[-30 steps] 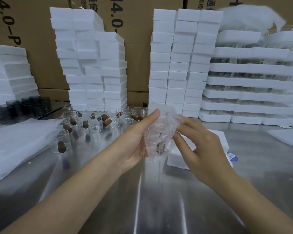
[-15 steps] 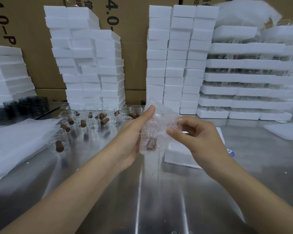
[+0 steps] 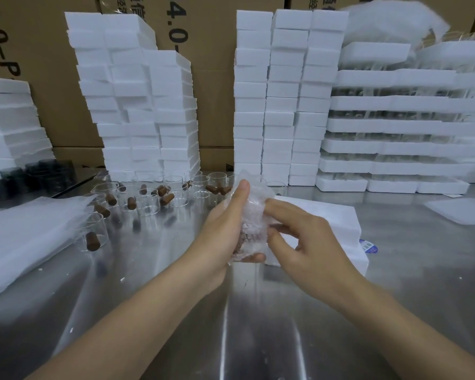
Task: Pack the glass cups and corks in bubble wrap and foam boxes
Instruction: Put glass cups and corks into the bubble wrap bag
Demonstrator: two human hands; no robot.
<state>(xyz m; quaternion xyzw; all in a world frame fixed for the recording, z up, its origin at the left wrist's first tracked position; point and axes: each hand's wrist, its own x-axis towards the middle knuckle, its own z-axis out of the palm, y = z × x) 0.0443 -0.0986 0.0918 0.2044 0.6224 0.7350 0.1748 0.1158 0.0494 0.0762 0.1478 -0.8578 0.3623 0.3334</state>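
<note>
Now both my hands have closed in tighter on the bubble wrap bundle (image 3: 254,226).
My left hand (image 3: 222,229) curls round it with the thumb under the bottom, and a brown cork (image 3: 242,244) shows through the wrap. My right hand (image 3: 310,242) pinches the wrap on the other side. I hold the bundle up over the shiny table (image 3: 231,325), just in front of a white foam box (image 3: 332,215). More glass cups (image 3: 148,200) and loose corks (image 3: 167,199) sit off to my left, near the tall foam stacks (image 3: 137,105).
</note>
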